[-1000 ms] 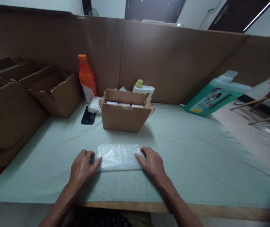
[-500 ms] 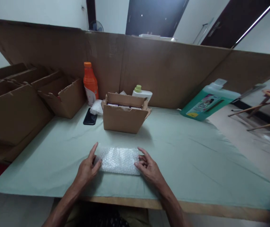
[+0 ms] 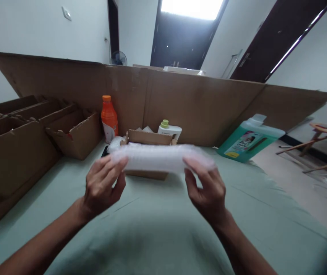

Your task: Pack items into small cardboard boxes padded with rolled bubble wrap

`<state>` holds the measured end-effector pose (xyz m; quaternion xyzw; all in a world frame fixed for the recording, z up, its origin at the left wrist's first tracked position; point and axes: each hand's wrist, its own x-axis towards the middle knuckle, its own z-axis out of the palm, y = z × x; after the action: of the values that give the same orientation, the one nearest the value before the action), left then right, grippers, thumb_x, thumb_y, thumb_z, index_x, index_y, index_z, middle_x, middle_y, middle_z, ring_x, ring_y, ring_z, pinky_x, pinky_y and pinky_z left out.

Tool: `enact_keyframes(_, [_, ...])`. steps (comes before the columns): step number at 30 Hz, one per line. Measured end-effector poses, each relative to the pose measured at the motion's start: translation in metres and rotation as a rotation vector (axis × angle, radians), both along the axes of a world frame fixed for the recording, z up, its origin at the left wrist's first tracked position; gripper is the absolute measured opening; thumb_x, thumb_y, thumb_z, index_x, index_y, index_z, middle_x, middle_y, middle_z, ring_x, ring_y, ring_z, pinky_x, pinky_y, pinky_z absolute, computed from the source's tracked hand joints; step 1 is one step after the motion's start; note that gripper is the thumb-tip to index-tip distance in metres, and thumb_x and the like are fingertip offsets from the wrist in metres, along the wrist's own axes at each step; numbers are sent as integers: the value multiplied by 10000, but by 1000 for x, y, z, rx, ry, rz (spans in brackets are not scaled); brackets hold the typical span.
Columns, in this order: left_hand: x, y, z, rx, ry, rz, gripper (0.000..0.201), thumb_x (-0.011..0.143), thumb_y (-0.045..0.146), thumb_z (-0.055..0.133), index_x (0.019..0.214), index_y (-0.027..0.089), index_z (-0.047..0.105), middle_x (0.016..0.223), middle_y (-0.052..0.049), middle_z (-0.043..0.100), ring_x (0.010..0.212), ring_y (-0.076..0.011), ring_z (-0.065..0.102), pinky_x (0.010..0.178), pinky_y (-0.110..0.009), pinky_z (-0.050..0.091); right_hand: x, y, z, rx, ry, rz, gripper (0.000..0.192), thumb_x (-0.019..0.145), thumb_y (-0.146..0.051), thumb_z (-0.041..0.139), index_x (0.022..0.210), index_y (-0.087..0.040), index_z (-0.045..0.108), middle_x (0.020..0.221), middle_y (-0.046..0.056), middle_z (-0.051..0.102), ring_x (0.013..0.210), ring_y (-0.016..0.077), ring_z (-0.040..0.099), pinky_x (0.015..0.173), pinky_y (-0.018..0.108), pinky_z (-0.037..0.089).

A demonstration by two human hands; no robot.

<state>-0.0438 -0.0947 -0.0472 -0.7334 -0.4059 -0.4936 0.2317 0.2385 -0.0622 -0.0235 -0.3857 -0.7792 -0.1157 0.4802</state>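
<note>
Grip: we hold the bubble-wrapped packet (image 3: 163,157) by its two ends, our left hand (image 3: 102,187) pinching the left end between thumb and fingers, our right hand (image 3: 208,189) clamped the same way on the right end.
Packet: it hangs level in the air between our hands, blurred, in front of the small open box (image 3: 149,138) and clear of the table.
Change: half a second ago the packet lay flat on the green cloth (image 3: 163,229) with our fingers only at its edges; now it is up off the cloth and carried toward the box, and our view has tipped upward with it.
Meaning: we judge the wrapping finished and the lift under way, with the box the likely place for it.
Around the box: an orange bottle (image 3: 109,118) and a white bottle with a green cap (image 3: 169,130) stand behind it, a dark phone (image 3: 105,151) peeks out at its left.
Farther out: empty cartons (image 3: 74,133) at left, a teal jug (image 3: 251,137) lying tilted at right, a cardboard wall (image 3: 198,103) behind all.
</note>
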Motion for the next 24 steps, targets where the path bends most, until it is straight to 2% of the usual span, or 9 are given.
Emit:
enact_keyframes(2, [1, 41, 26, -54, -16, 7, 454, 880, 202, 579, 1332, 206, 626, 1151, -92, 749, 1165, -285, 640, 1031, -453, 490, -5, 40, 23, -30, 15, 0, 361, 937, -212, 524, 1251, -266, 694, 1193, 80, 734, 1153, 290, 649, 1038, 493, 487])
enact_keyframes(4, [-2, 84, 44, -332, -47, 9, 417, 911, 306, 508, 1267, 166, 672, 1140, -107, 737, 1150, -288, 627, 1017, -449, 484, -7, 81, 34, -158, 23, 47, 375, 919, -212, 494, 1228, -228, 707, 1203, 73, 733, 1156, 266, 647, 1042, 454, 485])
enact_keyframes(7, [-12, 136, 53, -919, 18, -8, 413, 908, 365, 434, 1019, 133, 757, 825, -66, 720, 789, -228, 667, 727, -327, 528, -7, 129, 37, -475, -66, 142, 371, 849, -184, 490, 1103, -197, 759, 1051, 43, 775, 972, 216, 697, 914, 361, 532])
enact_keyframes(9, [-17, 158, 50, -1139, 105, -26, 350, 854, 337, 479, 789, 136, 758, 595, -17, 619, 551, -170, 584, 553, -262, 442, -6, 149, 34, -682, -248, 209, 362, 805, -172, 506, 1035, -205, 784, 903, 18, 782, 813, 186, 695, 782, 297, 532])
enact_keyframes(12, [-15, 176, 39, -1183, 211, -52, 184, 716, 232, 587, 600, 175, 719, 508, 12, 572, 498, -139, 543, 535, -238, 382, -6, 164, 27, -824, -563, 243, 360, 714, -116, 552, 925, -247, 812, 797, 10, 773, 687, 176, 663, 644, 258, 470])
enact_keyframes(15, [-6, 184, 30, -1168, 294, -45, 160, 647, 170, 611, 645, 227, 760, 622, -1, 687, 622, -166, 622, 614, -244, 403, -10, 172, 19, -837, -664, 202, 361, 658, -75, 566, 834, -269, 815, 733, 22, 756, 639, 186, 641, 580, 260, 412])
enact_keyframes(18, [-3, 189, 28, -1160, 352, -12, 211, 641, 173, 631, 730, 270, 796, 667, -11, 726, 664, -194, 651, 629, -256, 411, -13, 174, 16, -832, -677, 181, 335, 674, -101, 585, 844, -284, 809, 703, 27, 732, 653, 195, 631, 567, 263, 391])
enact_keyframes(21, [-10, 189, 33, -1169, 392, 5, 220, 660, 215, 663, 804, 288, 814, 682, -22, 728, 669, -212, 661, 628, -265, 425, -10, 170, 23, -774, -697, 163, 319, 693, -141, 622, 904, -302, 798, 752, 29, 740, 698, 205, 636, 600, 277, 401])
enact_keyframes(24, [-18, 184, 41, -1091, 382, 11, 244, 687, 270, 681, 888, 290, 817, 853, -47, 749, 743, -220, 670, 676, -278, 446, -4, 162, 34, -600, -667, 40, 279, 747, -163, 634, 951, -283, 782, 731, 42, 731, 675, 219, 632, 631, 306, 409])
